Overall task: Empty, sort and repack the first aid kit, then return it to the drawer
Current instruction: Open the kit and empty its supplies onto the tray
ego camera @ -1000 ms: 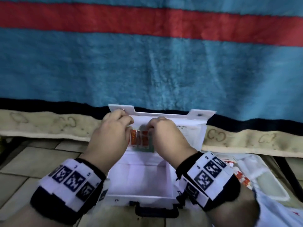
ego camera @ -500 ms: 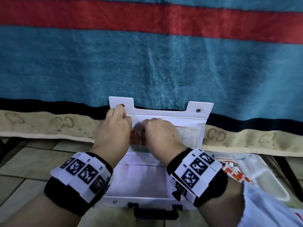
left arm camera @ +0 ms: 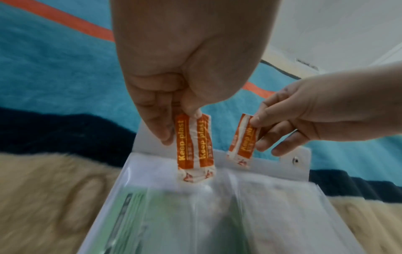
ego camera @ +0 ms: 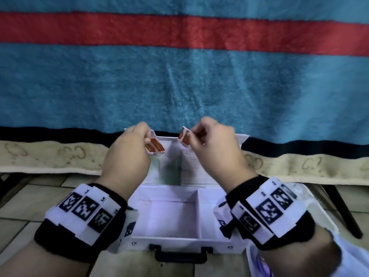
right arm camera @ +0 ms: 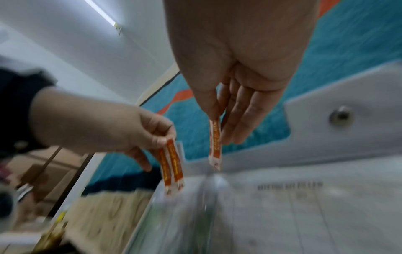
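Mid-frame, above the open first aid kit (ego camera: 169, 216), the left hand (ego camera: 127, 154) pinches a plaster strip pair (left arm camera: 194, 149) and the right hand (ego camera: 215, 144) another plaster strip (left arm camera: 243, 139), long axes hanging roughly vertical, apparently apart.

left hand (ego camera: 127, 154): raised, fingers pinching | right hand (ego camera: 215, 148): raised, fingers pinching

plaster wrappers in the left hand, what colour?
Orange bands with yellow lettering on white plaster wrappers; the left wrist view shows them best.
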`<state>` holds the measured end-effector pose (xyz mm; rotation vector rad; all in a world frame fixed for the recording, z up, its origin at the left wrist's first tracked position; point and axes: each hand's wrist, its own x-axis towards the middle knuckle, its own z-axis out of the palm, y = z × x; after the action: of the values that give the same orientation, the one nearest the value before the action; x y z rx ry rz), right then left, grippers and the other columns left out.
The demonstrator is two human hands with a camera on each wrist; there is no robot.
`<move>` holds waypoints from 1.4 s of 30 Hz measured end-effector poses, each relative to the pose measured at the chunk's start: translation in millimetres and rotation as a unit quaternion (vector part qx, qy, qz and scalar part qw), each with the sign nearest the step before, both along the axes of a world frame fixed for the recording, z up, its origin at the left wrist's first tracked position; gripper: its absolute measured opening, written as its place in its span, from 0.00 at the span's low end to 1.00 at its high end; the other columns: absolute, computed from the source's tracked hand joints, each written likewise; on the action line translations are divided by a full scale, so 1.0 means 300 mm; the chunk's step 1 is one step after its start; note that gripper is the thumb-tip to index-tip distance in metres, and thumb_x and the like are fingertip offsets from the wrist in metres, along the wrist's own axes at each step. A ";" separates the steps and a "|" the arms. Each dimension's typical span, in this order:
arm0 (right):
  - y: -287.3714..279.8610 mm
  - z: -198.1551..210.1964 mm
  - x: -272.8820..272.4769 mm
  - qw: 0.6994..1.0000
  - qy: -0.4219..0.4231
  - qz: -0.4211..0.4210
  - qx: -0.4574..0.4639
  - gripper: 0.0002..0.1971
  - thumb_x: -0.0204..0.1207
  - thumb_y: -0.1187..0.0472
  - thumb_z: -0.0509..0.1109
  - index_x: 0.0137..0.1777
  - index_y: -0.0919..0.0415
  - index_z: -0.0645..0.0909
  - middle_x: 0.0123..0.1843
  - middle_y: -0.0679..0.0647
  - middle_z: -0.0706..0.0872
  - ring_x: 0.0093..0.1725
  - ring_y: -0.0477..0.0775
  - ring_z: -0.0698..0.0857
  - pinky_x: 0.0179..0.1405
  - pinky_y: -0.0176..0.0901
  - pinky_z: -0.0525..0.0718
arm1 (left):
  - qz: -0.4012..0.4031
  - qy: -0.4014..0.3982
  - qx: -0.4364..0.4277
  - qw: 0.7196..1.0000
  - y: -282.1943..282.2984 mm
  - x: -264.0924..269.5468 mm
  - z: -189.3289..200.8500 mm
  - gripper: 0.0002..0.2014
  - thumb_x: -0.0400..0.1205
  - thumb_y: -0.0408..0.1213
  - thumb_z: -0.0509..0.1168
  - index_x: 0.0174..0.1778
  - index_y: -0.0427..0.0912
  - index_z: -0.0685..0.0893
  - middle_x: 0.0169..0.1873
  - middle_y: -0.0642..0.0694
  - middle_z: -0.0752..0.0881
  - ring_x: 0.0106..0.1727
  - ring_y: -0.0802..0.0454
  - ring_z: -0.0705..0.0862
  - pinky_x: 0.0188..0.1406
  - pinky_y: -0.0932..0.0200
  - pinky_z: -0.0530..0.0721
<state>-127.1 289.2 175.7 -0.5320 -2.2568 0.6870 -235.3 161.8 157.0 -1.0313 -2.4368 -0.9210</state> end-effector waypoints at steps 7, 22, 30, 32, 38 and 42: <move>0.088 0.093 0.294 0.983 0.135 -0.065 -0.103 0.11 0.64 0.56 0.78 0.28 0.57 0.79 0.28 0.53 0.89 0.32 0.55 0.90 0.38 0.59 0.88 | -0.076 -0.050 0.068 0.994 0.102 0.195 0.065 0.06 0.79 0.33 0.66 0.40 0.48 0.78 0.38 0.49 0.85 0.43 0.47 0.84 0.45 0.53 0.79; 0.071 -0.267 1.212 0.845 0.189 -0.369 -0.337 0.08 0.69 0.75 0.74 0.34 0.63 0.82 0.27 0.57 0.89 0.25 0.50 0.86 0.27 0.34 0.86 | -0.452 -0.084 -0.075 0.885 0.331 0.840 -0.057 0.06 0.81 0.38 0.62 0.45 0.55 0.73 0.34 0.59 0.70 0.36 0.66 0.71 0.38 0.76 0.68; -0.004 -0.459 1.230 0.773 0.146 -0.415 -0.458 0.07 0.71 0.77 0.71 0.35 0.69 0.79 0.28 0.64 0.85 0.23 0.55 0.85 0.25 0.45 0.88 | -0.453 -0.115 -0.129 0.874 0.376 0.888 -0.113 0.08 0.79 0.39 0.68 0.38 0.51 0.74 0.33 0.55 0.77 0.31 0.62 0.75 0.30 0.68 0.74; -0.006 -0.476 1.213 0.791 0.082 -0.440 -0.417 0.07 0.70 0.73 0.73 0.34 0.65 0.81 0.26 0.58 0.87 0.24 0.54 0.88 0.31 0.50 0.89 | -0.447 -0.111 -0.143 0.876 0.380 0.887 -0.126 0.08 0.78 0.40 0.68 0.37 0.50 0.74 0.32 0.54 0.78 0.30 0.62 0.75 0.31 0.69 0.74; 0.015 -0.491 1.159 0.840 -0.083 -0.465 -0.267 0.10 0.66 0.65 0.75 0.27 0.53 0.79 0.26 0.46 0.87 0.27 0.39 0.84 0.30 0.25 0.76 | -0.462 -0.101 -0.161 0.866 0.383 0.888 -0.152 0.11 0.77 0.41 0.69 0.34 0.46 0.73 0.31 0.53 0.77 0.34 0.59 0.74 0.34 0.69 0.70; 0.043 -0.488 1.134 0.859 -0.102 -0.437 -0.248 0.08 0.69 0.62 0.75 0.34 0.47 0.82 0.33 0.44 0.88 0.32 0.39 0.84 0.34 0.21 0.75 | -0.457 -0.101 -0.172 0.867 0.382 0.890 -0.154 0.12 0.78 0.43 0.69 0.34 0.47 0.72 0.29 0.53 0.76 0.31 0.60 0.74 0.30 0.68 0.70</move>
<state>213.2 302.2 29.3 -1.8050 -1.6890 0.7220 31.8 276.4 110.9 -2.4475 -2.2654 -0.8607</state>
